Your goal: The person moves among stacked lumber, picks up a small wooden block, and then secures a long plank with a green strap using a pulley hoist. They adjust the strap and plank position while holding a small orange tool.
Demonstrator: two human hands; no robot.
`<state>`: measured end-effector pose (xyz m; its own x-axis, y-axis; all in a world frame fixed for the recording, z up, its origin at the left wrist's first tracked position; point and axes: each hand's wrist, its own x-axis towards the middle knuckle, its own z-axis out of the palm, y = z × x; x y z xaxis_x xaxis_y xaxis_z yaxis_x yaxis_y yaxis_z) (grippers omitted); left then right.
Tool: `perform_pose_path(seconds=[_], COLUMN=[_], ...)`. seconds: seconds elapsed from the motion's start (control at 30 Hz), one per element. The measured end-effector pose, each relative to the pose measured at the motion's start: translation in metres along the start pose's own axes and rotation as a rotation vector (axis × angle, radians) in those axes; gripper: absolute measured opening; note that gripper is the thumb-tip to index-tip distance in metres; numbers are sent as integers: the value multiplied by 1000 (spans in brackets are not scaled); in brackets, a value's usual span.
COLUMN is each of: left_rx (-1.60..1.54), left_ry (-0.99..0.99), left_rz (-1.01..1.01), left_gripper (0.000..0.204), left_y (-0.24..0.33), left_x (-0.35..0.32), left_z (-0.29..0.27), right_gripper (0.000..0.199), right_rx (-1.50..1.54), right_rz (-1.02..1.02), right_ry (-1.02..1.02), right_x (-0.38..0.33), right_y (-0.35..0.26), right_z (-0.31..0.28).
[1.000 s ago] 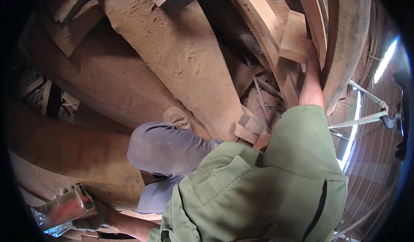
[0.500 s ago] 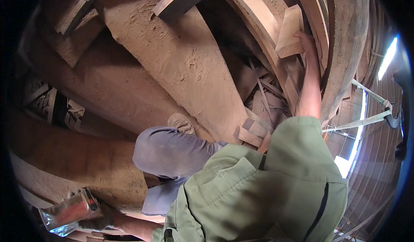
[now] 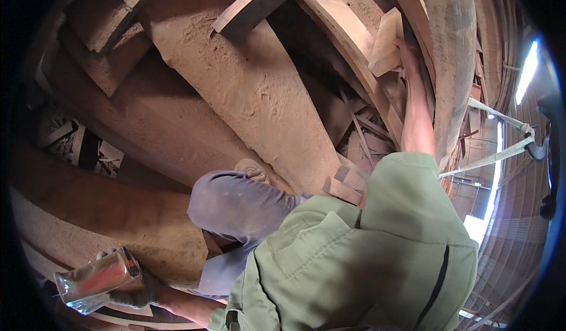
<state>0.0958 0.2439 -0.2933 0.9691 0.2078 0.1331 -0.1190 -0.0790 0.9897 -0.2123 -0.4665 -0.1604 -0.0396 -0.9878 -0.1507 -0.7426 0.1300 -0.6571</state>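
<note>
At right grip (image 3: pixel 407 56): pale wood block (image 3: pixel 386 43), flat-faced, angular.

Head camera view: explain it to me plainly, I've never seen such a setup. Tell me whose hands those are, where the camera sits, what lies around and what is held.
There is no machine: these are a person's own hands. The camera sits on the person's head and looks down; its wide lens bends straight edges. The green shirt and bent knee are the wearer's.

The right hand, bare and reaching far forward, has a grip on a pale wood block. The left hand, which looks gloved, holds a see-through package with something red inside; I cannot tell what.

All around lie big dusty boards, with small wood pieces near the shirt. At the right, a pale strap meets a hook.
</note>
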Motion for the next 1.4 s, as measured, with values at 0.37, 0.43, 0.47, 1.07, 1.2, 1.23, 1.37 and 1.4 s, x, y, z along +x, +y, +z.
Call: perform_pose_path(seconds=[0.37,0.43,0.47,1.07,1.2,1.23,1.37,1.4], left_rx=[-171,-192,-210,-437,-429,-437,-454,-460], left_ry=[0,5,7,63,56,52,46,41], left_rz=[-52,-62,-71,-153,-142,-143,-143,-151], left_gripper=[61,61,61,62,63,63,63,63], left_y=[10,12,13,30,31,32,33,33], left_x=[-3,-6,-9,-10,-17,-18,-11,-9], left_z=[3,4,5,17,18,18,19,20], right_gripper=[50,51,51,124,126,116,82,58], right_rx=[-98,-101,-111,304,441,496,415,487], right_rz=[-89,-104,-105,61,206,206,114,-61], right_ry=[63,81,98,-130,-63,-86,-53,-104], right_x=[-43,-45,-46,-42,-36,-38,-68,-80], right_y=[-9,-11,-12,-71,-76,-76,-48,-32], right_z=[1,4,5,343,369,369,353,340])
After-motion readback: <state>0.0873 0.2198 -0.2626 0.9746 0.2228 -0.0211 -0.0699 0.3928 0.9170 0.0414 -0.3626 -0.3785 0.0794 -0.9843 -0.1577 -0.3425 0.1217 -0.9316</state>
